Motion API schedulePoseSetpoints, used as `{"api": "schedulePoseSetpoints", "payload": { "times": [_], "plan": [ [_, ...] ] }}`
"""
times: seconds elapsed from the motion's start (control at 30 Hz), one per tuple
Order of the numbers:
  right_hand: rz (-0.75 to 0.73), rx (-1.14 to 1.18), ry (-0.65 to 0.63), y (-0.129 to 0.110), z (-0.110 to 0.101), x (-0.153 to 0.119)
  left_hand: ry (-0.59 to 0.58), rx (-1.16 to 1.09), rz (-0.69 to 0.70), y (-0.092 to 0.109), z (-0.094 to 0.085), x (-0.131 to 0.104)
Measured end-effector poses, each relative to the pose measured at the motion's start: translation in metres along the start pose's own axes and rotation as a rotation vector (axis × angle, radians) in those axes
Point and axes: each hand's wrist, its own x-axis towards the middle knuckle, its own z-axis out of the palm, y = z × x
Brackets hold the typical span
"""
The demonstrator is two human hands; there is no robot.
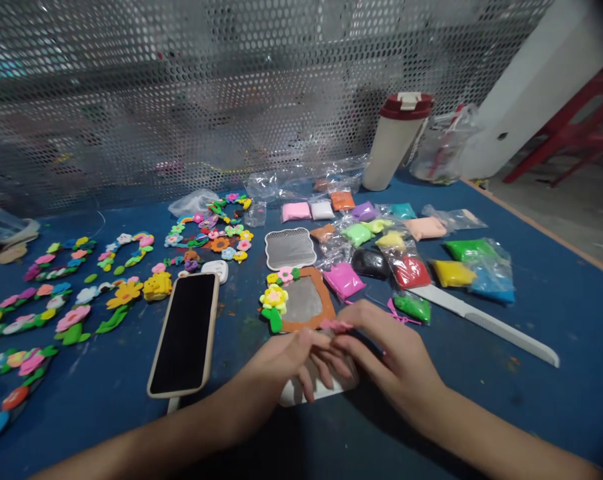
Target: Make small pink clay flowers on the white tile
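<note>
A small piece of pink clay [337,325] sits between the index finger and thumb of my right hand [396,353], which is closed on it. Beside it, my left hand [301,360] has its fingers loosely apart, its fingertips meeting the right thumb and lying close to the clay. Below the hands lies a white board [294,395], partly covered by them. Just beyond them is a mirror [301,301] with a brown clay border [325,297]. Yellow and pink clay flowers [274,300] with green leaves decorate its left side.
A phone [185,333] lies left of my hands, near many flower-decorated clay frames [121,293]. To the right are bagged clays [412,272] and a white plastic knife [501,323]. A tumbler [396,143] and a plastic bag [441,150] stand behind, before a perforated metal panel [181,100].
</note>
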Motion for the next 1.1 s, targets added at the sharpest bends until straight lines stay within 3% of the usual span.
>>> {"api": "schedulePoseSetpoints", "payload": {
  "times": [0.1, 0.2, 0.47, 0.67, 0.9, 1.1],
  "plan": [
    [0.085, 0.067, -0.007, 0.003, 0.000, 0.001, 0.045, -0.227, -0.062, -0.005, 0.000, 0.004],
    [0.063, 0.126, -0.056, 0.002, 0.001, 0.001, 0.091, -0.280, -0.061, -0.007, -0.001, 0.006],
    [-0.039, 0.098, -0.203, -0.002, 0.001, 0.001, 0.213, -0.152, -0.055, -0.006, -0.005, 0.012],
    [0.131, 0.203, -0.154, 0.000, 0.003, 0.002, 0.247, -0.079, -0.059, -0.004, -0.006, 0.014],
    [0.118, 0.394, -0.147, -0.002, 0.002, 0.004, 0.162, -0.064, -0.081, 0.001, 0.000, 0.008],
    [0.125, 0.371, -0.086, -0.002, 0.002, 0.001, -0.118, 0.109, -0.043, 0.013, 0.002, -0.008]
  ]
}}
